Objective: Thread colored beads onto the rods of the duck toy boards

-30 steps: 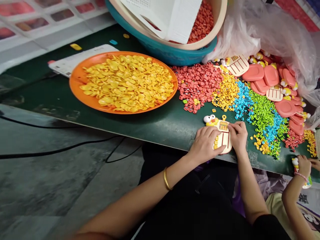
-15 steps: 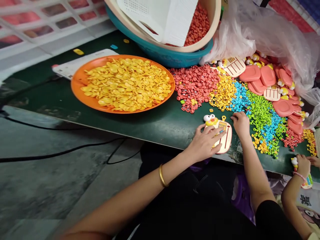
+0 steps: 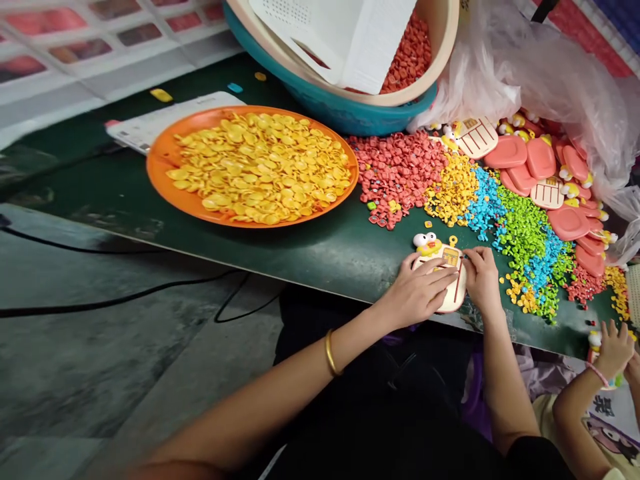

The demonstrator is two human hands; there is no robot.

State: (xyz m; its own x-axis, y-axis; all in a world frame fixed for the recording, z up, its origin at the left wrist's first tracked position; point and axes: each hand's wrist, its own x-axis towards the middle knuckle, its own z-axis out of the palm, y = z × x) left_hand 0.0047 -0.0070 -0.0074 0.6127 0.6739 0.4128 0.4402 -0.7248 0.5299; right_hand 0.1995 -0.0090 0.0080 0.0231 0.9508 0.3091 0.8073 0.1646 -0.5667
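A cream duck-faced toy board (image 3: 456, 293) with bulging white eyes, a yellow beak and red-lined slots lies at the table's front edge. My left hand (image 3: 417, 290) rests across it, fingers stretched over its face and one bent against its left edge, holding it down. At the board's upper right edge, my right hand (image 3: 483, 277) has thumb and forefinger pinched together; whatever is between them is hidden. A small yellow loop (image 3: 453, 241) sticks up from the board's top. Just beyond lie heaps of small red (image 3: 400, 170), yellow (image 3: 453, 190), blue (image 3: 484, 203) and green pieces (image 3: 523, 220).
An orange tray (image 3: 165, 193) of yellow pieces stands left on the green table (image 3: 280, 257). Behind it are stacked basins (image 3: 350, 117) with red pieces. Pink lids (image 3: 506, 152) and duck toys lie at right by a plastic bag (image 3: 550, 80). Another person's hand (image 3: 615, 350) is at lower right.
My right hand has moved from beside the pieces to the board's upper right edge. My left hand stays on the board. The other person's hand has lifted with its fingers spread.
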